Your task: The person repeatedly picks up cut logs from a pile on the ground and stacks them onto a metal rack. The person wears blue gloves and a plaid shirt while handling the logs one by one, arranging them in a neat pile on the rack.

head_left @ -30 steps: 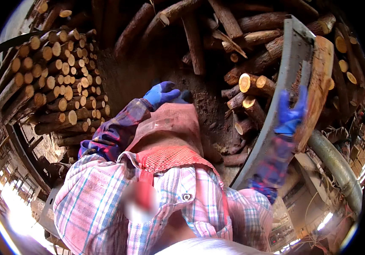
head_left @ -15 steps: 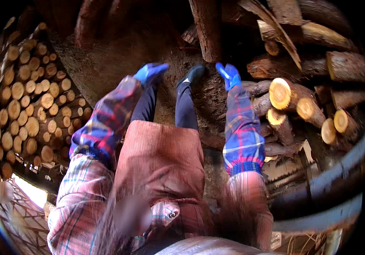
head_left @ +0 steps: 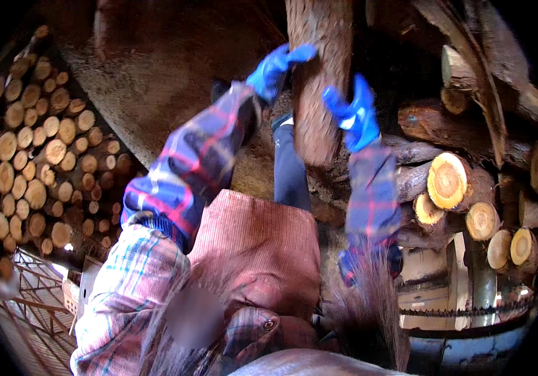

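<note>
A thick bark-covered log [head_left: 320, 106] comes down from the top edge in front of me, its lower end between my arms. My left hand [head_left: 274, 72], in a blue glove, is at the log's left side with fingers stretched across its bark; whether it touches cannot be told. On the other side, my right hand [head_left: 353, 118], also blue-gloved, is open beside the log's lower part. Its fingers are spread, with nothing seen in them. Both forearms wear plaid sleeve covers.
Cut round logs [head_left: 34, 156] are stacked at the left. More logs [head_left: 449, 178] lie piled at the right, with a long split slab [head_left: 485, 81] leaning over them. At the lower right is a toothed saw blade [head_left: 469, 311] above a blue metal panel [head_left: 475, 354].
Both hands have gone from lower apart to either side of the log, closer together and higher. The log appears larger and nearer in view, its end lower. The view has shifted.
</note>
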A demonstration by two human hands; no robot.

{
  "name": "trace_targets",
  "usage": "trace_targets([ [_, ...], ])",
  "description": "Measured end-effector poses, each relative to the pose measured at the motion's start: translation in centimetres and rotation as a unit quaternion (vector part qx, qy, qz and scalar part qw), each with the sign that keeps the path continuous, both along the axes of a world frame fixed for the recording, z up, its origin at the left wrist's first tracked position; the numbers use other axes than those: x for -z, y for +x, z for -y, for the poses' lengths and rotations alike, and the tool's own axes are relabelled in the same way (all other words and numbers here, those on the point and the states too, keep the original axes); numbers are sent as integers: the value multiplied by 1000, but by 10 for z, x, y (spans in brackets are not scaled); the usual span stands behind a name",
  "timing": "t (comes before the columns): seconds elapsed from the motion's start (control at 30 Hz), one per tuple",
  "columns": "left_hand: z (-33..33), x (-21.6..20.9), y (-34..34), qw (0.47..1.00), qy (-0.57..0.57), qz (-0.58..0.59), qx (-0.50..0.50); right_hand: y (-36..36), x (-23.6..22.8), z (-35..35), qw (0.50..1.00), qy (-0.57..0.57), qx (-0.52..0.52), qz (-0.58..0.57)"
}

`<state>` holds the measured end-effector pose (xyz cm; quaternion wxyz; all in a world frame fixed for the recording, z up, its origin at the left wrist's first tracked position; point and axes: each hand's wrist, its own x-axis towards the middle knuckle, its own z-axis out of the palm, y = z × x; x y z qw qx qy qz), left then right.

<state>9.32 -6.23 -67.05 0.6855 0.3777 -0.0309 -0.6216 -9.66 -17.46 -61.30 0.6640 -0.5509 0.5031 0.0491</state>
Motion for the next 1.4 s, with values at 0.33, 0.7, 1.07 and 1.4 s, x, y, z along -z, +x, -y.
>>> trace_targets([
  [0.33,-121,-229,6,866,342,-355,-86,79,-214,-120,930,340,122,72],
  [0.7,-167,-241,44,814,173,521,189,115,-177,-148,822,527,182,115],
  [1.07,-126,-441,-24,947,163,-275,-29,-8,-519,-203,983,129,87,100],
  [1.4,54,-696,-105,984,-115,79,114,-119,-636,-96,906,-76,225,351],
])
